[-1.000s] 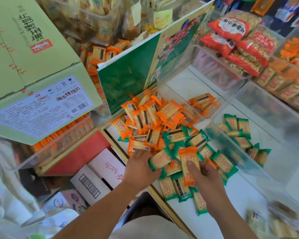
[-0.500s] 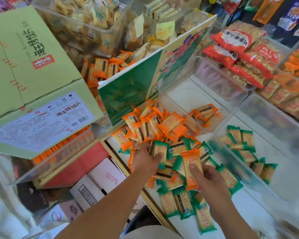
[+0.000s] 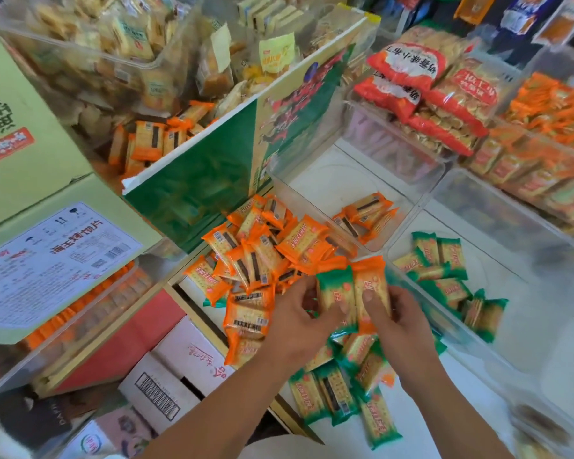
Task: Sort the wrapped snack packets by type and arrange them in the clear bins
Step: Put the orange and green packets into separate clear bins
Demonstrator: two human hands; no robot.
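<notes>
Wrapped snack packets lie mixed on the white counter (image 3: pixel 188 291): an orange heap (image 3: pixel 262 253) toward its left edge, green ones (image 3: pixel 338 392) strewn along its near edge. Above the middle of the pile, the left hand (image 3: pixel 295 323) curls fingers and thumb round one green packet (image 3: pixel 333 288). The right hand (image 3: pixel 401 329) pinches one orange packet (image 3: pixel 368 286), thumb pressed on its face. Both stand upright, touching side by side, probably held clear of the pile so the colours can be told apart. Farther right, the first clear bin (image 3: pixel 328 180) holds a few orange packets (image 3: pixel 365 213). Just beside it, the second clear bin (image 3: pixel 511 286) holds green packets (image 3: pixel 444 276). Each held packet likely goes to its match.
</notes>
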